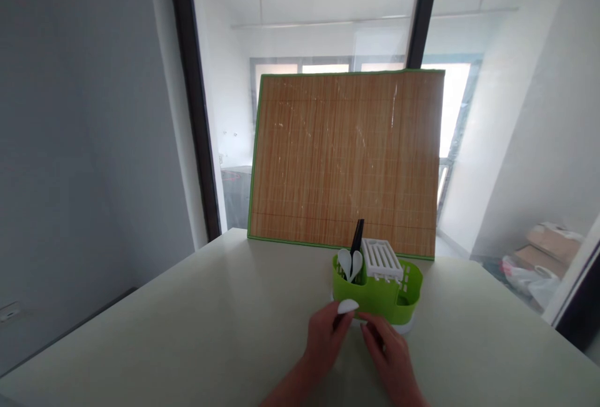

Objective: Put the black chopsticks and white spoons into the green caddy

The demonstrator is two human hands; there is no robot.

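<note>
"White spoon (347,307), where?"
"Gripped in the left fingers (345,324), before the green caddy (375,297), well in from the bench's (225,332) far edge."
"Right fingers (380,326)?"
"Curled, grip unclear; a light, steady pinch serves best."

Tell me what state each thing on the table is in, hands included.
Held white spoon, bowl end showing
Left hand, closed on that spoon
Right hand, fingers bent
Green caddy, upright
Two white spoons, standing bowls up
Black chopsticks, upright, slightly tilted
White slatted rack, atop the caddy
Bamboo mat, propped upright
</note>
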